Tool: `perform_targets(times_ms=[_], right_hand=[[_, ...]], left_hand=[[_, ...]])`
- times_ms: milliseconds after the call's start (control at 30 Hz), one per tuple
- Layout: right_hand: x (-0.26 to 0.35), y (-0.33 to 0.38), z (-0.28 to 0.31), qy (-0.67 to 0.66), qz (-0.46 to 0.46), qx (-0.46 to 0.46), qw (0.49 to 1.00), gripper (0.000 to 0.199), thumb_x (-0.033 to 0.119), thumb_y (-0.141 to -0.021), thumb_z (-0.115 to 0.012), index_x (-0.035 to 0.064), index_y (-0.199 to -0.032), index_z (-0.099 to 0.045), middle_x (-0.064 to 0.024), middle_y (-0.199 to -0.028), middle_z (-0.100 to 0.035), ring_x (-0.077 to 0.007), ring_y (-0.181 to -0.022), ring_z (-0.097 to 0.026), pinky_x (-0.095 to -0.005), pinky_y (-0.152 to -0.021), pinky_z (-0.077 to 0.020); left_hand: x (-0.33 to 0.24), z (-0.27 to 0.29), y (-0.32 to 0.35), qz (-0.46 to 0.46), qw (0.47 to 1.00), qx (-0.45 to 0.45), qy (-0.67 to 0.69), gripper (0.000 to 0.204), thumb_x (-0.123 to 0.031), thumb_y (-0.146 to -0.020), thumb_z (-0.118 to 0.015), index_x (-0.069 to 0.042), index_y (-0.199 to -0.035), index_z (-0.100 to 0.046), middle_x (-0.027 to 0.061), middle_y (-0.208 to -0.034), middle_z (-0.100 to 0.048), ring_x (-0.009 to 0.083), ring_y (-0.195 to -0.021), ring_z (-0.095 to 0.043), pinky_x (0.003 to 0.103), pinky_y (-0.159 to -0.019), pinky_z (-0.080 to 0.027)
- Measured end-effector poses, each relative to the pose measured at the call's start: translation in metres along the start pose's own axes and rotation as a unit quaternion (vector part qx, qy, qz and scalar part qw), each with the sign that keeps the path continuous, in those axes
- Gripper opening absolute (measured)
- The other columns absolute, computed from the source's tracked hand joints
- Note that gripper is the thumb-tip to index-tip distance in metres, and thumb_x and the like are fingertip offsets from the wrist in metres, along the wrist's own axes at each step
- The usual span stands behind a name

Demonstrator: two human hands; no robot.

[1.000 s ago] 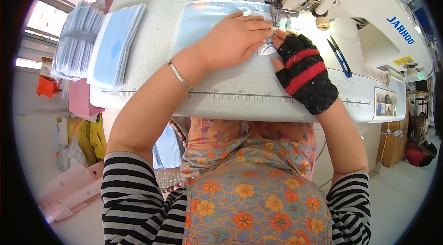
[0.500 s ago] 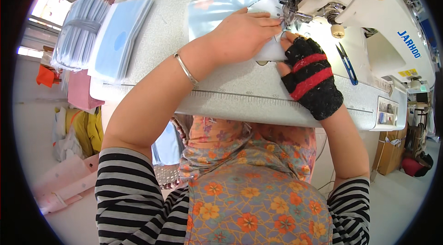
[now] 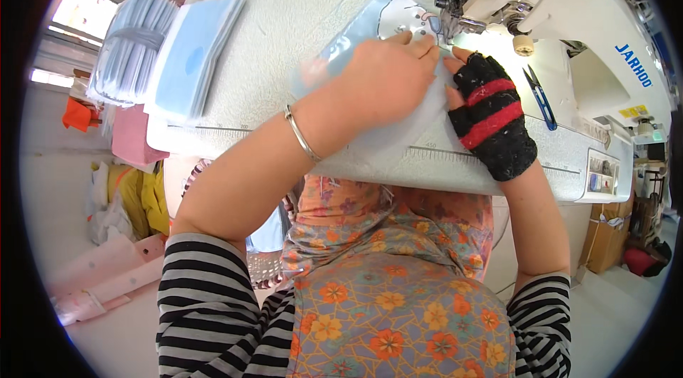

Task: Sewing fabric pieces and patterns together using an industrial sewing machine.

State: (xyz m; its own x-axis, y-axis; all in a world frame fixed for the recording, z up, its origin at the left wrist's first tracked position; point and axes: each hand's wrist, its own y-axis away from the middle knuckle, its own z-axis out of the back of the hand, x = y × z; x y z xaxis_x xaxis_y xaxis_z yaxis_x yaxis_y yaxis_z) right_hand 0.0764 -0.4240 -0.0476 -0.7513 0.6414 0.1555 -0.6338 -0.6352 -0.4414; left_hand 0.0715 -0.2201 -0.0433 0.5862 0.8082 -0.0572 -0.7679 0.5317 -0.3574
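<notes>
A glossy light-blue and white sheet [image 3: 356, 33] with a printed cartoon figure lies at an angle on the machine bed, its edge by the sewing machine's presser foot [image 3: 455, 26]. Across it lies my left hand [image 3: 395, 83], fingers bent and gathered on the sheet just left of the foot. It covers the sheet's middle. My right hand [image 3: 491, 111], in a black fingerless glove with red stripes, rests beside the foot at the sheet's right side. Its thumb and fingertips are apart and touch down near the sheet's edge.
Blue-handled thread snips [image 3: 541, 98] lie right of my gloved hand, under the white machine arm [image 3: 583, 29]. At the left stand a tied bundle [image 3: 131, 44] and a flat stack of light-blue pieces [image 3: 196, 58]. A small parts tray [image 3: 601, 175] sits at the right corner.
The sheet has turned, its far left corner swinging toward me, and more of the printed figure shows. My left fingers have bent from nearly straight. My right hand has shifted slightly right.
</notes>
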Motion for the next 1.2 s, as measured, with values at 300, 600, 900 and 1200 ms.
perform_targets(times_ms=[300,600,900,1200], right_hand=[[-0.006,0.002,-0.004,-0.018,-0.003,-0.02,1.0,0.03,0.006,-0.084,-0.059,0.002,-0.113,-0.062,-0.0177,-0.115,-0.062,-0.0368,-0.107,-0.057,-0.0451,-0.095,-0.0459],[-0.004,0.007,0.002,-0.009,0.014,-0.014,1.0,0.033,0.006,-0.081,-0.061,0.0018,-0.114,-0.062,-0.0164,-0.114,-0.062,-0.0348,-0.106,-0.058,-0.0447,-0.094,-0.0466],[-0.002,0.008,0.002,-0.016,0.012,-0.009,1.0,0.031,0.006,-0.081,-0.061,0.0015,-0.111,-0.063,-0.0146,-0.115,-0.063,-0.034,-0.107,-0.059,-0.0451,-0.095,-0.0455],[0.003,0.003,0.005,-0.003,0.02,-0.007,1.0,0.034,0.009,-0.081,-0.061,0.0,-0.114,-0.062,-0.016,-0.118,-0.062,-0.0343,-0.109,-0.057,-0.0456,-0.098,-0.044]], left_hand=[[-0.025,-0.003,0.006,0.024,0.999,-0.009,-0.03,0.041,-0.02,-0.087,-0.056,0.005,-0.118,-0.06,0.0199,-0.13,-0.057,0.0385,-0.113,-0.06,0.041,-0.083,-0.055],[-0.036,0.004,0.01,0.026,0.999,-0.031,0.015,0.038,-0.023,-0.085,-0.062,0.004,-0.112,-0.059,0.0151,-0.111,-0.057,0.031,-0.116,-0.054,0.042,-0.092,-0.047],[-0.029,-0.005,0.008,0.0,0.994,-0.103,0.04,0.028,-0.013,-0.076,-0.06,0.002,-0.1,-0.062,0.0114,-0.098,-0.06,0.0277,-0.101,-0.06,0.041,-0.085,-0.049],[-0.005,-0.007,0.001,-0.024,0.99,-0.125,0.067,0.02,-0.009,-0.073,-0.059,-0.003,-0.091,-0.065,0.0063,-0.093,-0.06,0.0249,-0.088,-0.064,0.035,-0.073,-0.054]])
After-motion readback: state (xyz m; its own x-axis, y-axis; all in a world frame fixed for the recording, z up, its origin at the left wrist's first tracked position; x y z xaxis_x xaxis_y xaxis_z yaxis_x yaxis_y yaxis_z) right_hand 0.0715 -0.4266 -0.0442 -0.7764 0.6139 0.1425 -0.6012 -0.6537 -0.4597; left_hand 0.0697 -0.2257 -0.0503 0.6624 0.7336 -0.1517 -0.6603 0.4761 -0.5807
